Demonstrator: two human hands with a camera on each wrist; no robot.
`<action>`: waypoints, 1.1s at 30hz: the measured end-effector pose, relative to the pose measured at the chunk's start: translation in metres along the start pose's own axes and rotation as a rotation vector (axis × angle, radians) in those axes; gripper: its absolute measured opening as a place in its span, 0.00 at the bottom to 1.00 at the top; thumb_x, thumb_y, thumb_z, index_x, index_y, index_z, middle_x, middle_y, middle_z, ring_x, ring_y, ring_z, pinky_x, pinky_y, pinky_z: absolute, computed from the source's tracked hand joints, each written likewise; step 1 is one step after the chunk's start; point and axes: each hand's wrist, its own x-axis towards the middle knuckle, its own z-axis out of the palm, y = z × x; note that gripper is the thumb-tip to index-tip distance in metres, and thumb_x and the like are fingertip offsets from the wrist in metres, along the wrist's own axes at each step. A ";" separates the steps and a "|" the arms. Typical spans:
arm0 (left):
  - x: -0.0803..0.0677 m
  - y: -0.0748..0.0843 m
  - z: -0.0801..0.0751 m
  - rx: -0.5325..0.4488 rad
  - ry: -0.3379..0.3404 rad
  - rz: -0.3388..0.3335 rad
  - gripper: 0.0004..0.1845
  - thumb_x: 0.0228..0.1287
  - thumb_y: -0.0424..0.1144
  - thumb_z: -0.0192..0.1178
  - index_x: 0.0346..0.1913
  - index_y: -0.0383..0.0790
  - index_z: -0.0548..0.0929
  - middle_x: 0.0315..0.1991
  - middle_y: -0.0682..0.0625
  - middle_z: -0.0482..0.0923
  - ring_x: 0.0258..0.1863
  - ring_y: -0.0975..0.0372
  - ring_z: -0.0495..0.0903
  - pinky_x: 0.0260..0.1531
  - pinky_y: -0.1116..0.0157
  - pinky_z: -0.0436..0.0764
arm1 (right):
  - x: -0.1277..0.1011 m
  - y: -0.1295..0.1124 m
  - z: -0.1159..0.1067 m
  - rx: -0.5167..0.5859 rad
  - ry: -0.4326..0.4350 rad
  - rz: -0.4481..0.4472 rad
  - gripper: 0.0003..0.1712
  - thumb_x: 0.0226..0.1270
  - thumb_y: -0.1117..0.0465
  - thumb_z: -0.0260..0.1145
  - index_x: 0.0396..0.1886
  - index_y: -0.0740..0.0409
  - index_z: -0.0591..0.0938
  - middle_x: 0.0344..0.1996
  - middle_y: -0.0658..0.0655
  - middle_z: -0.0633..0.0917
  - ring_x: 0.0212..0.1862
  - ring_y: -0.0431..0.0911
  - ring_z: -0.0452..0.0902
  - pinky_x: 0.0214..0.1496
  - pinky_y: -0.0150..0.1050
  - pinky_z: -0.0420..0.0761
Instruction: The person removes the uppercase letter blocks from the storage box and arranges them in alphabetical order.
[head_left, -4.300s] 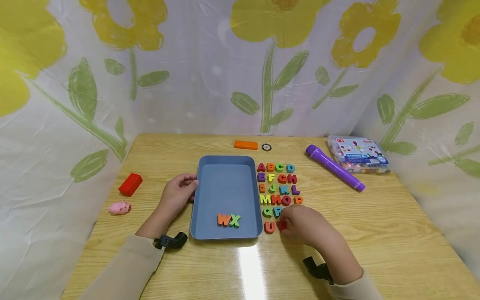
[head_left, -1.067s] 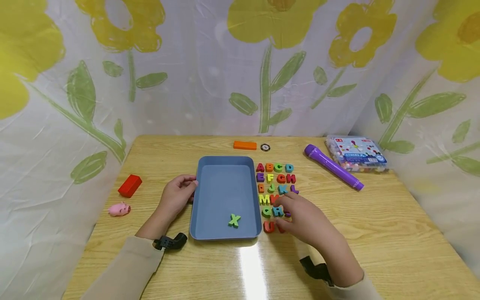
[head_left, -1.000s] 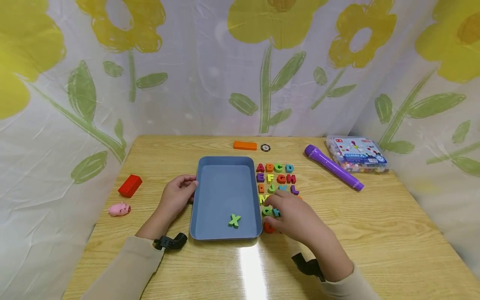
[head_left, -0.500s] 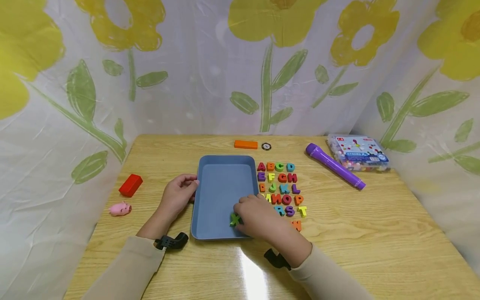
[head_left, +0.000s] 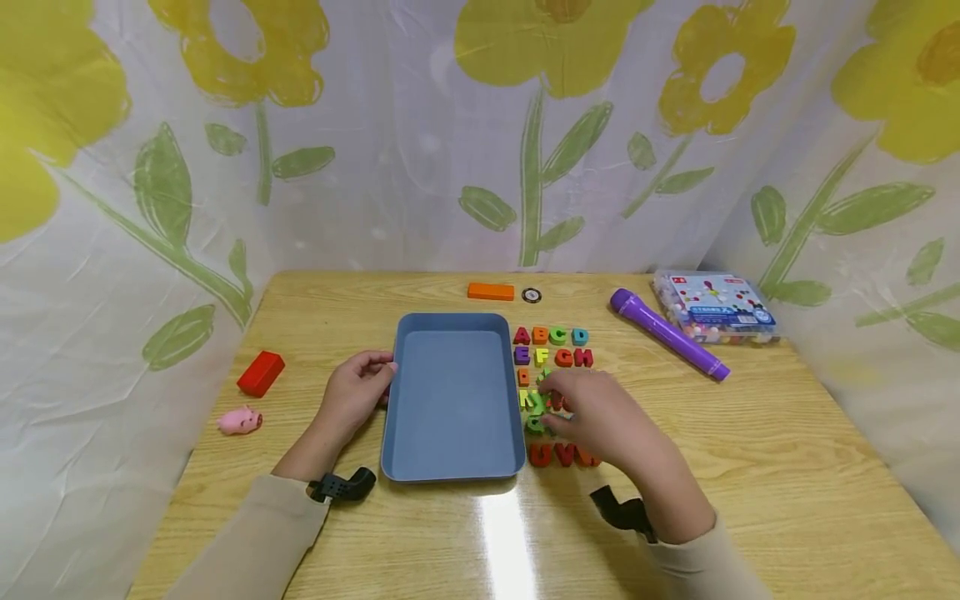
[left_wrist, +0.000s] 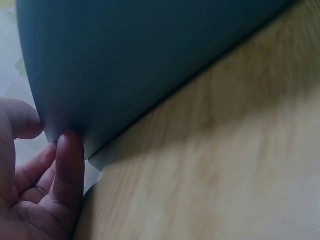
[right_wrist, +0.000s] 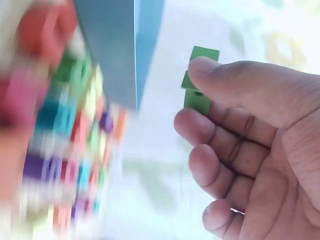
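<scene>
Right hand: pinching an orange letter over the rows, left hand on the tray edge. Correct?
Not orange: the letter pinched in the right hand is green, as the right wrist view shows. The left hand does hold the blue tray edge.

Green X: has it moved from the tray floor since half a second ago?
Yes. The green X left the blue tray; the right hand pinches it to the tray's right, over the letter rows.
</scene>
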 end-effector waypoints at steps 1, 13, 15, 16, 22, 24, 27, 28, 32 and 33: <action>0.000 0.000 -0.001 0.001 0.002 0.002 0.21 0.81 0.44 0.64 0.67 0.35 0.83 0.55 0.36 0.85 0.39 0.60 0.84 0.36 0.68 0.87 | -0.007 0.009 -0.005 0.009 0.013 0.026 0.16 0.68 0.61 0.81 0.53 0.54 0.89 0.42 0.50 0.91 0.46 0.47 0.86 0.53 0.50 0.88; -0.001 0.000 -0.006 0.034 0.000 0.003 0.21 0.81 0.42 0.63 0.67 0.33 0.83 0.53 0.36 0.84 0.36 0.61 0.84 0.35 0.68 0.87 | -0.068 0.075 0.013 0.145 -0.110 0.286 0.15 0.68 0.67 0.77 0.53 0.57 0.88 0.38 0.48 0.88 0.40 0.42 0.81 0.44 0.46 0.84; -0.001 0.000 -0.007 0.032 0.004 0.005 0.21 0.81 0.42 0.63 0.68 0.34 0.83 0.54 0.36 0.84 0.37 0.61 0.84 0.35 0.68 0.88 | -0.069 0.078 0.019 0.149 -0.106 0.293 0.16 0.66 0.68 0.78 0.52 0.57 0.88 0.37 0.48 0.87 0.39 0.42 0.80 0.43 0.45 0.83; -0.001 0.000 -0.008 0.032 0.007 0.006 0.21 0.81 0.43 0.63 0.68 0.34 0.83 0.54 0.36 0.84 0.37 0.61 0.84 0.36 0.68 0.88 | -0.068 0.079 0.022 0.152 -0.101 0.295 0.16 0.66 0.68 0.78 0.52 0.56 0.88 0.36 0.48 0.86 0.39 0.42 0.79 0.42 0.44 0.82; -0.004 -0.002 -0.011 0.041 0.025 0.001 0.21 0.81 0.43 0.63 0.67 0.34 0.83 0.56 0.34 0.85 0.39 0.61 0.84 0.36 0.69 0.87 | -0.062 0.079 0.031 0.185 -0.111 0.319 0.19 0.66 0.68 0.77 0.56 0.54 0.88 0.37 0.48 0.87 0.39 0.43 0.78 0.43 0.44 0.82; -0.005 -0.003 -0.011 0.032 0.022 -0.007 0.21 0.81 0.43 0.63 0.68 0.33 0.83 0.56 0.34 0.85 0.39 0.61 0.84 0.36 0.69 0.88 | -0.062 0.077 0.031 0.195 -0.123 0.333 0.21 0.67 0.68 0.77 0.59 0.54 0.87 0.38 0.49 0.87 0.38 0.43 0.78 0.42 0.43 0.82; -0.004 -0.004 -0.011 -0.017 0.019 -0.030 0.23 0.83 0.45 0.61 0.69 0.33 0.82 0.55 0.37 0.85 0.39 0.63 0.85 0.36 0.69 0.88 | -0.063 0.074 0.023 0.195 -0.123 0.336 0.22 0.69 0.67 0.76 0.62 0.55 0.86 0.39 0.51 0.87 0.35 0.43 0.78 0.38 0.42 0.81; -0.003 -0.004 -0.012 -0.049 0.022 -0.041 0.22 0.84 0.45 0.60 0.69 0.33 0.81 0.54 0.38 0.85 0.38 0.64 0.85 0.37 0.69 0.89 | -0.063 0.072 0.018 0.184 -0.119 0.322 0.22 0.70 0.67 0.76 0.63 0.56 0.86 0.40 0.51 0.87 0.35 0.43 0.78 0.37 0.42 0.80; -0.005 0.012 -0.021 -0.119 0.068 -0.059 0.21 0.88 0.46 0.52 0.64 0.31 0.81 0.48 0.47 0.84 0.35 0.65 0.84 0.38 0.68 0.90 | -0.057 0.061 -0.015 0.098 -0.039 0.224 0.21 0.74 0.62 0.75 0.63 0.59 0.85 0.42 0.51 0.88 0.39 0.44 0.80 0.40 0.43 0.81; -0.008 0.020 -0.025 -0.100 0.082 -0.033 0.21 0.89 0.46 0.50 0.62 0.30 0.81 0.47 0.48 0.83 0.35 0.65 0.84 0.38 0.68 0.90 | -0.054 0.056 -0.025 0.074 -0.002 0.198 0.20 0.74 0.61 0.75 0.63 0.58 0.85 0.42 0.51 0.88 0.40 0.45 0.80 0.41 0.44 0.82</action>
